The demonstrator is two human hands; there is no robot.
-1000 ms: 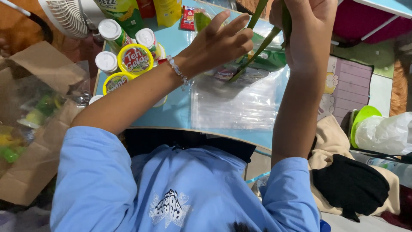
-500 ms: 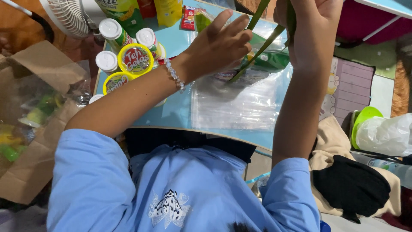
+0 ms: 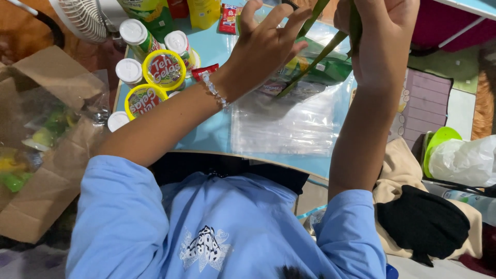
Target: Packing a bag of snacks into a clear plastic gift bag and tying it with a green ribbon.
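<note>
My right hand is raised over the light blue table and closed around long green leaf strips that hang down to the left. My left hand, with a beaded bracelet on its wrist, hovers beside the strips with fingers spread; its fingertips are close to one strip near the top edge. Below the hands a clear plastic bag lies flat on the table, with a green packet at its far end.
Yellow-lidded cups and white-capped bottles stand at the table's left, with a small fan behind. A cardboard box holding plastic bags sits left. On the right lie a green bowl, a plastic bag and dark cloth.
My left hand has lifted a little and spread its fingers wider near the leaf strips. The right hand keeps its grip with almost no shift.
</note>
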